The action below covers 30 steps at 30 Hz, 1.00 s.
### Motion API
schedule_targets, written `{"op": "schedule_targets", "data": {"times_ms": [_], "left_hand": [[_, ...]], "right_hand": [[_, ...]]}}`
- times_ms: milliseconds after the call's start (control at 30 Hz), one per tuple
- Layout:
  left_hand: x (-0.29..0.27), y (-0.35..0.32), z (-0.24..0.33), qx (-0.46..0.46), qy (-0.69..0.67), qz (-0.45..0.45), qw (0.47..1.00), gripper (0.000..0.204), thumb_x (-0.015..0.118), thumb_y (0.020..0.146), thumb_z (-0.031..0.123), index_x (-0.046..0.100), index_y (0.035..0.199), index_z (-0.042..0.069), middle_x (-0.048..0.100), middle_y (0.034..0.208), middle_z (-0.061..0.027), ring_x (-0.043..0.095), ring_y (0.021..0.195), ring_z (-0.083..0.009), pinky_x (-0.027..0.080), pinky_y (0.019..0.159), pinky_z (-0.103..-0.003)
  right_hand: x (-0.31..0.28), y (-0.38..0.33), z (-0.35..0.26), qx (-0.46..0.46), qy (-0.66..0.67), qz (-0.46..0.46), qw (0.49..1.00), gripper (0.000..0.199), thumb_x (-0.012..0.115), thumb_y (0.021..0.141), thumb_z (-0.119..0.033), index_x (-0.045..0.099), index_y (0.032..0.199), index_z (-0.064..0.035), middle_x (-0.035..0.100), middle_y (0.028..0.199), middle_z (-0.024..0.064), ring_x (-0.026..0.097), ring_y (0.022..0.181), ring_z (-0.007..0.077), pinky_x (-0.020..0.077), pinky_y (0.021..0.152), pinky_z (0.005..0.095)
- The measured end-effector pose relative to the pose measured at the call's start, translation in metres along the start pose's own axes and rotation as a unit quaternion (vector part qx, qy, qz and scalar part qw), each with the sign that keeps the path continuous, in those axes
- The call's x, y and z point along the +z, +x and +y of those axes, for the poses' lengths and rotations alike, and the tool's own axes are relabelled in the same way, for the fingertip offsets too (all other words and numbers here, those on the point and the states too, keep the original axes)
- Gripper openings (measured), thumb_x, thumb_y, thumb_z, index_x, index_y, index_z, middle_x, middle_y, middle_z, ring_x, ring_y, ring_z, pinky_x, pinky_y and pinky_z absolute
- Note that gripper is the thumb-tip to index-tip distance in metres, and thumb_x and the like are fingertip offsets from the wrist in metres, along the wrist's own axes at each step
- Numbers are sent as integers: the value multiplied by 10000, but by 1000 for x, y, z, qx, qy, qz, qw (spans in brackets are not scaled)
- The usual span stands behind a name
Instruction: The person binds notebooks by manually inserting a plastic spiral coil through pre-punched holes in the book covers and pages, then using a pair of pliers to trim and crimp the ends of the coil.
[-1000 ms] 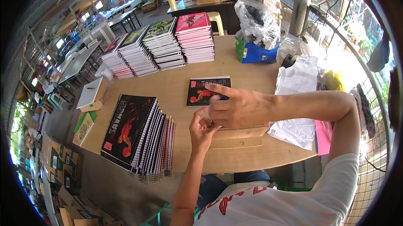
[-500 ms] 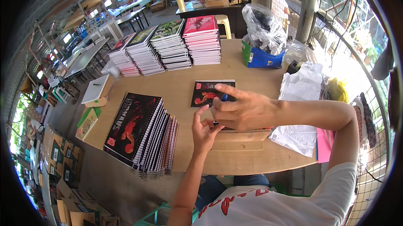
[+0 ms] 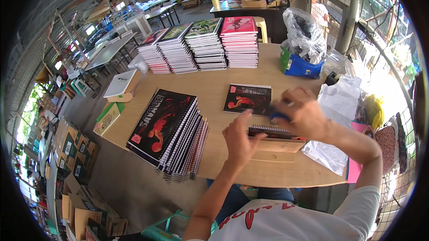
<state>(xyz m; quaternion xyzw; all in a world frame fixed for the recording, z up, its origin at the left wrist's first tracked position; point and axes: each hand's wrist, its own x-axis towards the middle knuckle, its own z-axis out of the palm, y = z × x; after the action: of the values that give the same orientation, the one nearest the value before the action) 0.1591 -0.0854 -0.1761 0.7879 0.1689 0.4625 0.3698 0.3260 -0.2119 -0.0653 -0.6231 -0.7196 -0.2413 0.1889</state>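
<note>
A spiral notebook with a dark cover rests on a wooden block in front of me, its wire coil along the upper edge. At its left end is my left hand, thumb and fingers apart with nothing seen between them. My right hand is above the notebook's right part, closed around a blue-handled tool; blur and the fingers hide its working end. Just beyond lies a black notebook with a red figure, flat on the table. To the left stands a pile of spiral notebooks with matching covers.
Several tall stacks of books line the table's far edge. A blue box with plastic bags stands far right, crumpled white paper nearer. A white pad with a pen sits at the left edge. Cardboard boxes are on the floor.
My right hand has moved right along the coil with the blue-handled tool, away from my left hand. My left hand's fingers have spread near the notebook's left end. The view has shifted left.
</note>
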Motion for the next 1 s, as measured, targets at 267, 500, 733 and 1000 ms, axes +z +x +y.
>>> {"op": "schedule_targets", "data": {"times_ms": [267, 500, 733, 1000], "left_hand": [[-93, 45, 76, 243, 330, 95, 907, 527, 668, 835, -1, 711, 1306, 233, 623, 847, -22, 586, 746, -214, 505, 695, -368], [-287, 57, 56, -21, 399, 206, 893, 363, 572, 1030, 264, 631, 1383, 202, 735, 1199, -115, 691, 1109, -297, 488, 998, -374], [-250, 22, 59, -93, 662, 161, 726, 403, 695, 928, 287, 671, 1328, 238, 505, 1431, -124, 468, 1305, -338, 392, 1070, -499], [30, 128, -54, 94, 228, -235, 940, 380, 756, 794, 12, 618, 1134, 109, 633, 1145, -83, 581, 1161, -318, 492, 956, -432]], "right_hand": [[-43, -90, 49, 270, 51, 192, 942, 301, 683, 892, -21, 679, 1189, 24, 679, 1063, 161, 675, 971, 308, 512, 869, 365], [53, -240, 70, 405, -34, 50, 913, 259, 762, 833, -105, 716, 1084, -62, 661, 990, 127, 549, 966, 352, 448, 901, 445], [90, -267, 49, 424, -54, 21, 904, 373, 810, 763, -139, 702, 1110, -56, 521, 1308, 193, 518, 1135, 427, 453, 977, 474], [40, -133, 25, 273, 299, 71, 911, 492, 805, 831, -359, 672, 1164, -20, 610, 1157, 204, 599, 1095, 408, 486, 974, 463]]}}
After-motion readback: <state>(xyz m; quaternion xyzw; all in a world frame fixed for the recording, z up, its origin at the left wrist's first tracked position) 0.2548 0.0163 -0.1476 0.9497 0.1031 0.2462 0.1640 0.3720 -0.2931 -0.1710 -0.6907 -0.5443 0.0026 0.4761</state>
